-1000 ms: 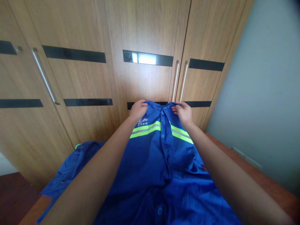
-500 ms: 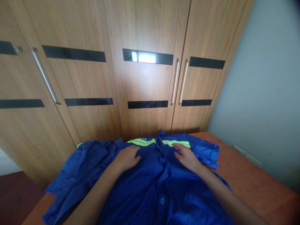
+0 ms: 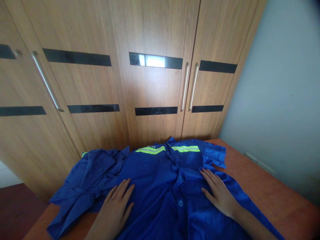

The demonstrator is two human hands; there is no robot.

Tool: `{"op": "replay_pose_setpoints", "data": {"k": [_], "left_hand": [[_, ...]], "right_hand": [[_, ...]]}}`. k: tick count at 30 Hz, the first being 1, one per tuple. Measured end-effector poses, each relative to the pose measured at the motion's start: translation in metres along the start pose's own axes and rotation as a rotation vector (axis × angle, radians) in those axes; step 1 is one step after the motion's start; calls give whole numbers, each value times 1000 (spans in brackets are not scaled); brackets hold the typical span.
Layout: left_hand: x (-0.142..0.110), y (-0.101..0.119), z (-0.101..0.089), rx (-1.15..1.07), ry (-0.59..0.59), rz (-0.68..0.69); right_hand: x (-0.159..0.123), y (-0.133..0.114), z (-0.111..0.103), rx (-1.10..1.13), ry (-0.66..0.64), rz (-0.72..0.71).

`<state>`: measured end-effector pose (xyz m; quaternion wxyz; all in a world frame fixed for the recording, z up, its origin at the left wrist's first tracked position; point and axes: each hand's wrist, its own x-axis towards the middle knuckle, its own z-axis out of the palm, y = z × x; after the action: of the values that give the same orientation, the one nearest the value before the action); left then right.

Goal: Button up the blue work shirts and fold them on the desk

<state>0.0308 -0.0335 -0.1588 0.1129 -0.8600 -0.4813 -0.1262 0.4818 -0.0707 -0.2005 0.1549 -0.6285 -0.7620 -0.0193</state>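
Observation:
A blue button-front work shirt (image 3: 155,176) lies spread before me, collar at the far end, with yellow-green reflective bands across the chest. My left hand (image 3: 116,203) rests with fingers stretched out on its left side. On the right side of the front, my right hand (image 3: 217,191) lies flat, fingers extended and thumb apart. Neither hand grips the cloth. Beside the shirt to the left is a second blue garment (image 3: 87,176), bunched up with buttons showing. The near part of the shirt runs out of view at the bottom.
Both garments lie on a reddish-brown surface (image 3: 260,190). Right behind it stands a wooden wardrobe (image 3: 155,90) with metal handles and black strips. A pale wall (image 3: 280,100) borders the right side.
Both hands have come back from near the reflective bands toward me, the left also outward, and now lie flatter on the shirt. The right sleeve has shifted slightly inward.

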Motion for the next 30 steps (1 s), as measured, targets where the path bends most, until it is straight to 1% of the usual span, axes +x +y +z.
{"op": "replay_pose_setpoints", "data": {"k": [2,3,5,7,10,13,15,16,18,20,22,23,25,27,30], "left_hand": [[-1,3,4,-15,-14,12],[-1,5,5,-40,-24,5],[0,10,4,-116,-34,-37],[3,15,2,-218,-6,-121],[9,17,-5,-401,100,-316],[11,14,-13,-634,196,-518],[10,13,-18,-865,220,-675],[8,14,-20,-1015,211,-761],[7,17,-26,-1354,126,-897],[10,21,-33,-1634,-25,-935],[21,26,-39,-1789,-168,-907],[29,27,-41,-1841,-212,-891],[49,29,-40,-1938,-232,-878],[71,27,-34,-2004,-191,-903],[104,18,-20,-1957,-31,-999]], "right_hand": [[14,17,-7,-5,-27,-22],[21,22,-11,-17,-23,-24],[34,20,-18,-29,30,-6],[46,6,-22,22,108,19],[63,-30,-24,220,192,57],[72,-60,-19,410,229,119],[72,-73,-13,485,225,176],[70,-77,-9,508,218,210],[61,-82,-1,537,196,281],[50,-86,6,552,168,333],[39,-90,12,548,144,362],[34,-91,13,536,140,370],[27,-94,15,509,150,375],[21,-97,15,483,174,360],[15,-99,15,450,206,308]]}}
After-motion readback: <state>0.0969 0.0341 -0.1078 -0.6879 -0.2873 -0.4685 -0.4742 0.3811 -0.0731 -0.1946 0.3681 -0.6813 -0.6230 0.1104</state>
